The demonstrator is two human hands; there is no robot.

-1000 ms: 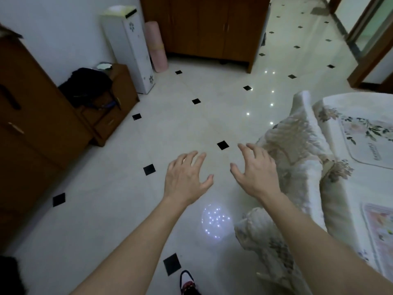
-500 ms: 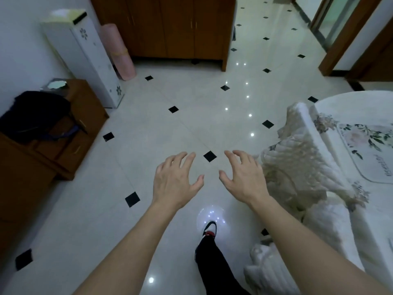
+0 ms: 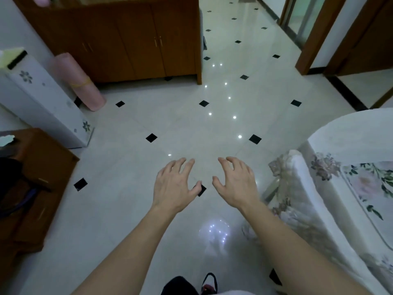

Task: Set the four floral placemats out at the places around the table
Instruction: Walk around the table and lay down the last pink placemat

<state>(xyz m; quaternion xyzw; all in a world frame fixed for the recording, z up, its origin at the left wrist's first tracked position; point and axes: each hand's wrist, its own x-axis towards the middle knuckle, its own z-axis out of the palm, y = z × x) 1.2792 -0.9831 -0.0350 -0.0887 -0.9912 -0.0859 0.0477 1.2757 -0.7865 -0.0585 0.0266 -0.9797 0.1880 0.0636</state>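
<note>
Wooden chest (image 3: 36,179): low, at the left edge; well apart from both hands.
White cabinet (image 3: 40,99): tall, flower-printed, with a rolled pink mat (image 3: 76,81) leaning just beside it.
Tiled floor (image 3: 170,124): glossy and bare between the furniture and the surface; ample room to walk and swing the arms.
Left hand (image 3: 173,186): held over the floor, fingers (image 3: 182,167) spread wide, holding nothing.
Right hand (image 3: 238,185): likewise empty, fingers loosely curled and apart; near the cloth's hanging edge.
Surface (image 3: 350,133): round, draped in a floral tablecloth (image 3: 297,188) that falls in soft folds, a possible snag.
Floral placemat (image 3: 370,188): lies flat at the right; one mat visible, others out of view.
Handling: probably thin, light and flexible; best pinched by a free edge or corner.
</note>
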